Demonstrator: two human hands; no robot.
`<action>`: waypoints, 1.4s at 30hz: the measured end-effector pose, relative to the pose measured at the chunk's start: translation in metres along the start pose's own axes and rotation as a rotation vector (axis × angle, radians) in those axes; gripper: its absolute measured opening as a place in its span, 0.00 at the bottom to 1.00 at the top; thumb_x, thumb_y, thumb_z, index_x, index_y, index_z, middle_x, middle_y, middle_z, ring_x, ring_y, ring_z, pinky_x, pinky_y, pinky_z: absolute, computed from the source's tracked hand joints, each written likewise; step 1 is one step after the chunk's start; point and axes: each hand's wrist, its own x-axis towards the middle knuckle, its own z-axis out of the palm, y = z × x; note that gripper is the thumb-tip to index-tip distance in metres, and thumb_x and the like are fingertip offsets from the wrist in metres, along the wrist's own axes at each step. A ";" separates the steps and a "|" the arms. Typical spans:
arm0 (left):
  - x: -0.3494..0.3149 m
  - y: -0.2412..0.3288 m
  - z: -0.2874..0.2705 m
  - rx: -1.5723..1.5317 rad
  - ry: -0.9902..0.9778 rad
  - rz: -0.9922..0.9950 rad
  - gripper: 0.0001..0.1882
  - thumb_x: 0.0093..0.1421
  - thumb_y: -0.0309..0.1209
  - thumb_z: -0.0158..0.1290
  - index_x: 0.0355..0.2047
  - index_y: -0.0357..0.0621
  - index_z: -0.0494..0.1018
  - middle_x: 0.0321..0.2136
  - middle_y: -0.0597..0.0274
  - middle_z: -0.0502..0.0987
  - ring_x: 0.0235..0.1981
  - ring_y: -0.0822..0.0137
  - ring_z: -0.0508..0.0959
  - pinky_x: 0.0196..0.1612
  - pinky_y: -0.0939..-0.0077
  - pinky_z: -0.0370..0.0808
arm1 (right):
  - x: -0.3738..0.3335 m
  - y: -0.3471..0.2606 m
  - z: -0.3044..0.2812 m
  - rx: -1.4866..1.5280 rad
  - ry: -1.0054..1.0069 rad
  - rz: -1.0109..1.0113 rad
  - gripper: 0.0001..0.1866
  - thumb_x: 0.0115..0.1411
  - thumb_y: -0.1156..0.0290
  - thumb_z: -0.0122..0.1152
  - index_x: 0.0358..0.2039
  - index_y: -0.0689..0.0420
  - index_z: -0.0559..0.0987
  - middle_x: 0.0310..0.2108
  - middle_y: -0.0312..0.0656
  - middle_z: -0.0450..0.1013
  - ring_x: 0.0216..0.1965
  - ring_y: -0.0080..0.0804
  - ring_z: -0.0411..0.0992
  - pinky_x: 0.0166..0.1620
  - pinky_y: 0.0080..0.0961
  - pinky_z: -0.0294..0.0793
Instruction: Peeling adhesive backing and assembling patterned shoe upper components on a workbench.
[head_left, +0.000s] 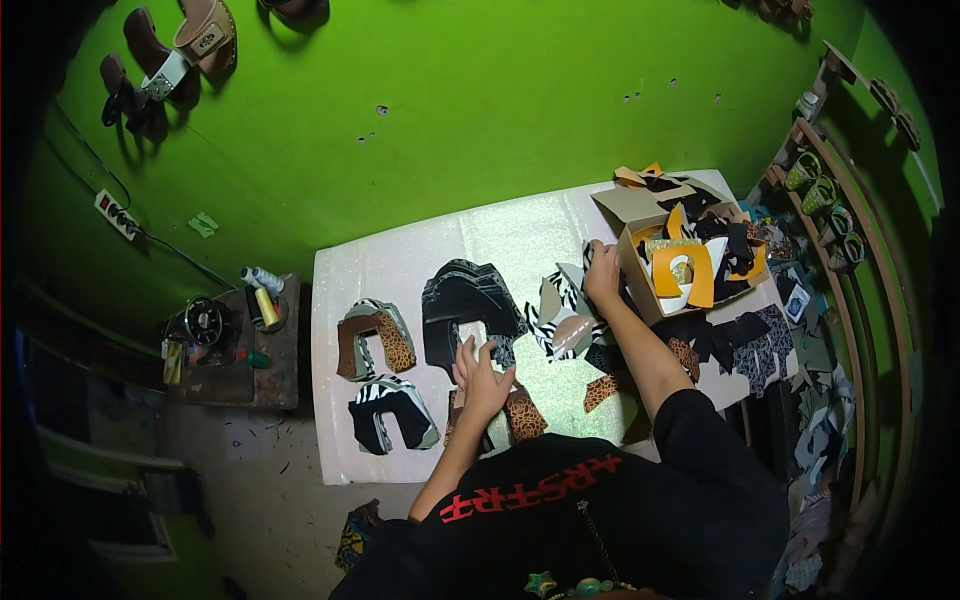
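Observation:
My left hand (482, 378) lies with its fingers apart at the lower opening of a stack of black U-shaped cut pieces (462, 290). Between finger and thumb, my right hand (602, 272) pinches a small zebra-print piece (587, 254), partly hidden by the fingers. Below that hand is a loose pile of zebra-print cut pieces (560, 318). Left of the black stack sit a brown and leopard-print U-shaped stack (375, 340) and a black and zebra-print one (390, 415). Brown patterned pieces (524, 412) lie close to my body, partly covered by my arm and shirt.
An open cardboard box (640, 265) full of orange, black and white offcuts stands on the pale table (340, 270) at right. Dark scraps (755, 345) lie in front of it. A sewing machine (203, 322) is at left, a sandal rack (870, 330) at right.

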 end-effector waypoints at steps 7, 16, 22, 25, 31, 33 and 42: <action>0.004 0.008 -0.011 -0.146 0.052 0.038 0.25 0.47 0.34 0.56 0.47 0.45 0.64 0.54 0.44 0.53 0.58 0.46 0.47 0.57 0.51 0.46 | -0.038 -0.039 -0.017 0.590 0.247 -0.215 0.20 0.47 0.84 0.50 0.44 0.62 0.66 0.36 0.50 0.68 0.39 0.44 0.68 0.44 0.31 0.67; 0.005 0.007 -0.031 -0.779 -0.005 -0.075 0.12 0.53 0.25 0.54 0.38 0.35 0.69 0.28 0.62 0.75 0.25 0.78 0.74 0.27 0.84 0.71 | -0.154 -0.129 -0.047 0.886 -0.280 -0.351 0.10 0.50 0.80 0.54 0.35 0.62 0.72 0.32 0.46 0.73 0.34 0.36 0.73 0.39 0.25 0.70; -0.014 -0.022 -0.046 -0.947 0.009 -0.166 0.12 0.55 0.23 0.52 0.39 0.32 0.68 0.28 0.58 0.76 0.27 0.74 0.77 0.28 0.85 0.73 | -0.174 -0.134 -0.055 0.735 -0.433 -0.281 0.17 0.47 0.72 0.60 0.38 0.63 0.71 0.29 0.50 0.73 0.29 0.41 0.73 0.35 0.27 0.71; -0.023 -0.036 -0.058 -0.944 0.052 -0.178 0.11 0.55 0.24 0.52 0.37 0.30 0.69 0.28 0.57 0.76 0.27 0.73 0.77 0.28 0.85 0.73 | -0.182 -0.140 -0.053 0.688 -0.475 -0.273 0.12 0.47 0.71 0.61 0.32 0.65 0.74 0.24 0.52 0.73 0.28 0.41 0.74 0.32 0.29 0.71; -0.044 -0.072 -0.086 -0.746 0.065 -0.146 0.09 0.51 0.24 0.56 0.30 0.28 0.71 0.23 0.57 0.77 0.24 0.72 0.77 0.26 0.82 0.72 | -0.200 -0.169 -0.039 0.670 -0.456 -0.253 0.10 0.46 0.73 0.61 0.29 0.64 0.76 0.23 0.48 0.73 0.25 0.37 0.73 0.30 0.28 0.70; -0.052 -0.089 -0.096 -0.717 0.080 -0.212 0.11 0.50 0.23 0.56 0.33 0.28 0.71 0.24 0.55 0.77 0.25 0.71 0.78 0.27 0.82 0.72 | -0.206 -0.178 -0.029 0.688 -0.471 -0.261 0.10 0.46 0.73 0.61 0.29 0.64 0.76 0.22 0.48 0.73 0.25 0.36 0.73 0.30 0.27 0.70; -0.077 -0.162 -0.145 -0.656 0.245 -0.361 0.09 0.50 0.21 0.56 0.32 0.32 0.71 0.21 0.62 0.75 0.22 0.75 0.74 0.26 0.85 0.71 | -0.230 -0.242 0.009 0.646 -0.459 -0.445 0.09 0.46 0.72 0.61 0.23 0.65 0.74 0.17 0.45 0.69 0.20 0.35 0.69 0.27 0.26 0.67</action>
